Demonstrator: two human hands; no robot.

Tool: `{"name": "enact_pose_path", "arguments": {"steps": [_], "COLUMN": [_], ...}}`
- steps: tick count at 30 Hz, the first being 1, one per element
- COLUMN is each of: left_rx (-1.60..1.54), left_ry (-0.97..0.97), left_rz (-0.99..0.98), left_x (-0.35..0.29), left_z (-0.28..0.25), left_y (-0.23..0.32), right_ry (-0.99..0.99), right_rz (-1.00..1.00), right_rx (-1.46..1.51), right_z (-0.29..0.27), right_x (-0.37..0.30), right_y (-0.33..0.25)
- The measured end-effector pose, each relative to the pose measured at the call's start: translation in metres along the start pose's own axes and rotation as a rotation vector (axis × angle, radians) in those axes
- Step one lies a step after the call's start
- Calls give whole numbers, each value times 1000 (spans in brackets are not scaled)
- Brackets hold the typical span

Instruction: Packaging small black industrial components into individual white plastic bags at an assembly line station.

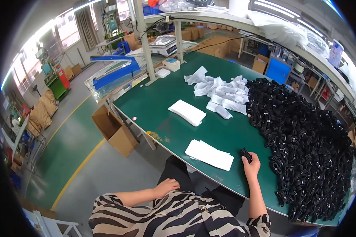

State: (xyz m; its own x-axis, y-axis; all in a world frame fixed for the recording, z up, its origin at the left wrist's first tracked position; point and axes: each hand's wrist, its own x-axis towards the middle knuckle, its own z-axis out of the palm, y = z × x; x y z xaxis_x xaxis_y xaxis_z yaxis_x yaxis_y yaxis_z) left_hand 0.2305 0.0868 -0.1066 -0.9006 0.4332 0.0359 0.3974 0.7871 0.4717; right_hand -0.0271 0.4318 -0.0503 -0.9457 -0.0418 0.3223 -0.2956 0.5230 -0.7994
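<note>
My right hand (252, 166) is closed round a small coiled black cable (246, 153), held just above the green table top near its front edge. To its left lies a stack of flat white sleeves (209, 155), slightly fanned out. On my lap rests my left hand (167, 188), lying on the dark trousers with nothing visible in it. A thicker white bundle (187, 112) sits farther back on the table. Behind that, several crumpled whitish sleeves (221, 94) form a loose pile. Many coiled black cables (300, 146) are heaped along the right side.
The green table (146, 100) has a raised shelf (209, 17) with plastic bags across its back. At the far left corner stand a scale (164, 44) and a small white device (171, 64). A cardboard box (122, 138) is on the floor left of the table.
</note>
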Motion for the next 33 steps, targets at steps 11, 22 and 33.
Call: {"name": "enact_pose_path", "arguments": {"steps": [11,22,33], "left_rx": [-767,-258,-198], "left_ry": [27,91,380], "left_rz": [-823,-222,260], "left_x": [-2,83,235], "left_z": [-2,-136,-78], "left_y": [38,40,57], "right_ry": [17,-60,-93], "right_rz": [37,-35,-30], "right_rx": [-2,-29,-76], "right_z": [0,-9,-20], "right_x": [0,5,-9], "right_y": [-6,-20,-26]}}
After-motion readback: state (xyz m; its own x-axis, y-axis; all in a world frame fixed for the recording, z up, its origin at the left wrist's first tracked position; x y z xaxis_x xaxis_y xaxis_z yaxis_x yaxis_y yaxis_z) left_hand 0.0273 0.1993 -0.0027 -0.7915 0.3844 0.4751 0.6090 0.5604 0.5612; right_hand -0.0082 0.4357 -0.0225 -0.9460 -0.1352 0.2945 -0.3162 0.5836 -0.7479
